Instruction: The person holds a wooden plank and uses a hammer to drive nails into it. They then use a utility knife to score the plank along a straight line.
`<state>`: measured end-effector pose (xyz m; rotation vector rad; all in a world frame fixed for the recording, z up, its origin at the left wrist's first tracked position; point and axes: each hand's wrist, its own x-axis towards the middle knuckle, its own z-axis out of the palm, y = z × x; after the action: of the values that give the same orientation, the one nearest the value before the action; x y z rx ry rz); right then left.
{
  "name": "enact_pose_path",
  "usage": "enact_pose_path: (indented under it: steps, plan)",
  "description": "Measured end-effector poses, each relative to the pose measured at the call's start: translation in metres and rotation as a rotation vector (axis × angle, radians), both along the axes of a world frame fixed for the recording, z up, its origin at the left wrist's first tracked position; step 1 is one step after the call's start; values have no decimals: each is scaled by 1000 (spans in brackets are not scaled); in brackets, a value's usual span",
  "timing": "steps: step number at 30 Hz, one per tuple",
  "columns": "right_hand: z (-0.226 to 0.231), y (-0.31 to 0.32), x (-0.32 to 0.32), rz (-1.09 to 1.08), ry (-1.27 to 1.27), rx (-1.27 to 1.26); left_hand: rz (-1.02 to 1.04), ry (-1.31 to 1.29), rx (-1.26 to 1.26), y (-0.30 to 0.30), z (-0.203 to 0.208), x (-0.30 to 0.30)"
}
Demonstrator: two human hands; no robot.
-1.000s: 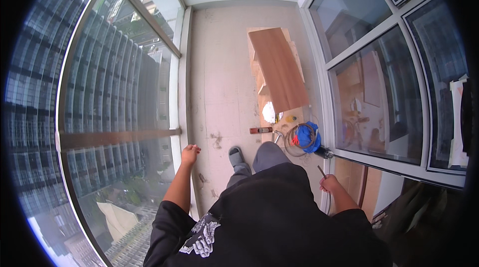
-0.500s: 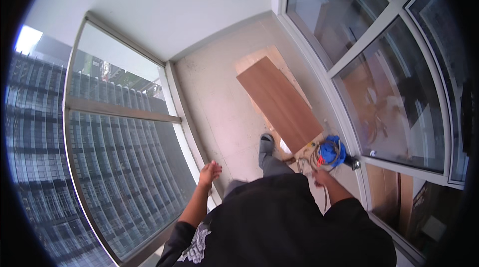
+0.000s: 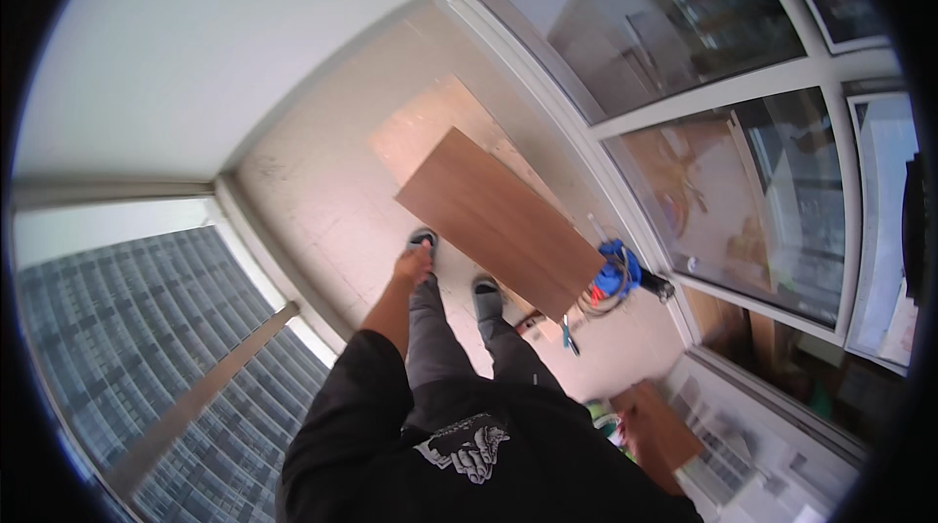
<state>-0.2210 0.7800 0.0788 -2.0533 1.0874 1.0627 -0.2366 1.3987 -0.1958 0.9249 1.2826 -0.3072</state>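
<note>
My left hand [image 3: 416,263] hangs in front of my leg, over one grey slipper [image 3: 423,238]. Its fingers are loosely bent, with nothing seen in them. At the lower right, my right hand [image 3: 630,428] is down by my side, partly behind my black sleeve. Beside it are a small brown board [image 3: 666,428] and a green and white thing [image 3: 607,421]; the frames do not show whether the hand grips either. A large brown wooden board [image 3: 503,220] lies on the floor ahead, on top of a lighter board [image 3: 430,122].
Blue cloth or bag [image 3: 616,269], a coiled hose and a black cylindrical part [image 3: 658,285] lie by the glazed door frame [image 3: 586,132]. A teal-handled tool [image 3: 570,337] is near the board's end. Windows [image 3: 195,327] line the left; a white wall [image 3: 215,54] stands ahead.
My view has turned and shifted, bringing the small brown board into sight. My left hand has moved in front of my leg. My right hand has drawn back, away from the hose.
</note>
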Motion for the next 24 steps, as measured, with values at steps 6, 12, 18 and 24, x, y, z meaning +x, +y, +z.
enact_pose_path:
  steps: [6, 12, 18, 24]
  plan:
    - [70, -127, -199, 850, 674, -179, 291, 64, 49, 37, -106, 82]
    - [126, 87, -126, 723, 541, -95, 348, -142, -325, 69, -146, 67]
    - [123, 166, -74, 143, 466, -217, 285, -376, -487, 69, -144, 51]
    - [94, 135, -71, 101, 500, -163, 417, -497, -429, 53, -88, 53]
